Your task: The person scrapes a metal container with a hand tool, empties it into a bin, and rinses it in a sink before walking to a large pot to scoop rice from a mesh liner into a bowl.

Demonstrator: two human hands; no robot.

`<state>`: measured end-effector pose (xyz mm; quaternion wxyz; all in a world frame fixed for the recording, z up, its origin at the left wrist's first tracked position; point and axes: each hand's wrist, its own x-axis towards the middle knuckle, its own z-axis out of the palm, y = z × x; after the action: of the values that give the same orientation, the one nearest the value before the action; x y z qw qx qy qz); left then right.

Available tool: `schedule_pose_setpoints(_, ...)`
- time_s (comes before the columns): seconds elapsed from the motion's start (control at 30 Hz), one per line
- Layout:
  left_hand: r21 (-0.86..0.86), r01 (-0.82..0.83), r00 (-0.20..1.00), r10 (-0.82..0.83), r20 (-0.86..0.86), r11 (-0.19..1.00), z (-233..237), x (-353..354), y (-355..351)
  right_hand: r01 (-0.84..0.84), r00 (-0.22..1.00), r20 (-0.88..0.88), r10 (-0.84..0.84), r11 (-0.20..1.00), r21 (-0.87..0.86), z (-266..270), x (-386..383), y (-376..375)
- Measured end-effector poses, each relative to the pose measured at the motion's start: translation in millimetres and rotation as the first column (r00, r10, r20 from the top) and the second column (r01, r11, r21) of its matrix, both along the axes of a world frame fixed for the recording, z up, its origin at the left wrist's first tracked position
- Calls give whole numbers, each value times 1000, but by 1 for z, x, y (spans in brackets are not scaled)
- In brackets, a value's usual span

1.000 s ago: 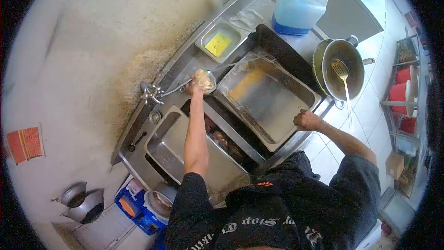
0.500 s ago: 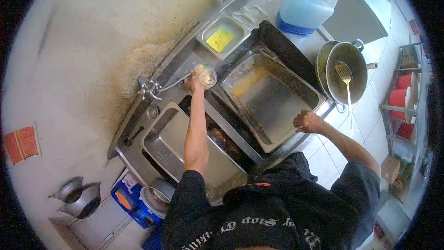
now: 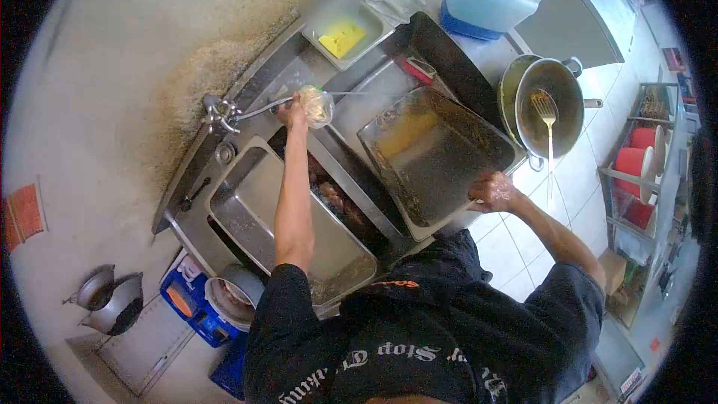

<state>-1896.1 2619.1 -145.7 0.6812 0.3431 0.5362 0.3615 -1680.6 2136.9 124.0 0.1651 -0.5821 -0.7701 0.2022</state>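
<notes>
Metal, stained and wet-looking, makes up the deep pan (image 3: 441, 179) that sits tilted in the right-hand sink basin, with a tan-yellow patch of residue or liquid at its far left end. The right hand (image 3: 493, 192) has its fingers curled tightly about the pan's rim at the near right corner; the thumb's exact place is hard to tell. Over on the left, the left hand (image 3: 293, 114) is partly curled around a clear rounded item (image 3: 317, 107) with pale contents, just beside the end of the tap's spout (image 3: 262, 108); whether it is a bag or a tub I cannot tell. A thin pale streak runs from there to the right, towards the pan.

Left of the divider, a second metal tray (image 3: 250, 187) lies under the left forearm, and brown lumps (image 3: 336, 198) show in the dark gap to its right. On the far ledge stands a small metal tray (image 3: 372, 43) holding a yellow piece (image 3: 342, 40). Farther right is a translucent jug (image 3: 490, 0) with blue liquid low in it. Right of the sink, a slotted turner (image 3: 544, 108) rests in a round pan (image 3: 565, 131), its handle reaching over the near edge.
</notes>
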Motion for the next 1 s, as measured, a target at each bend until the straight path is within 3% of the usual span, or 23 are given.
schedule_pose_setpoints(0.07,21,-7,1000,7,-17,1000,2,0,-5,9,1000,7,-9,1000,-8,0,1,-4)
schedule_pose_setpoints(0.17,201,-10,990,38,-134,980,84,11,-43,15,999,30,-15,1000,-12,3,2,-4)
schedule_pose_setpoints(0.27,242,22,960,46,-275,970,111,14,-52,-2,999,41,3,1000,-23,4,5,-3)
schedule_pose_setpoints(0.33,246,44,926,53,-373,968,99,10,-50,-15,999,32,16,999,-38,6,8,-1)
schedule_pose_setpoints(0.43,218,-5,966,61,-253,976,60,-2,-36,-7,1000,26,8,999,-40,9,10,1)
schedule_pose_setpoints(0.5,321,137,787,94,-610,937,29,-5,-21,-45,998,30,47,997,-65,8,14,1)
schedule_pose_setpoints(0.53,321,139,787,92,-610,937,47,-1,-28,-43,999,30,45,997,-65,9,15,1)
schedule_pose_setpoints(0.6,188,67,905,20,-425,980,92,9,-44,-47,996,77,52,997,-65,9,15,2)
schedule_pose_setpoints(0.7,89,152,944,-118,-309,984,54,-9,-24,-39,999,32,40,998,-57,6,16,1)
schedule_pose_setpoints(0.83,67,84,945,-58,-321,994,7,-30,-14,-20,999,41,20,1000,13,3,22,0)
schedule_pose_setpoints(0.93,145,226,968,-206,-140,963,-34,-49,-5,-12,1000,16,12,1000,-18,0,27,-4)
schedule_pose_setpoints(1.0,62,199,950,-177,-255,978,-40,-47,-1,-13,999,46,12,1000,7,-2,29,-6)
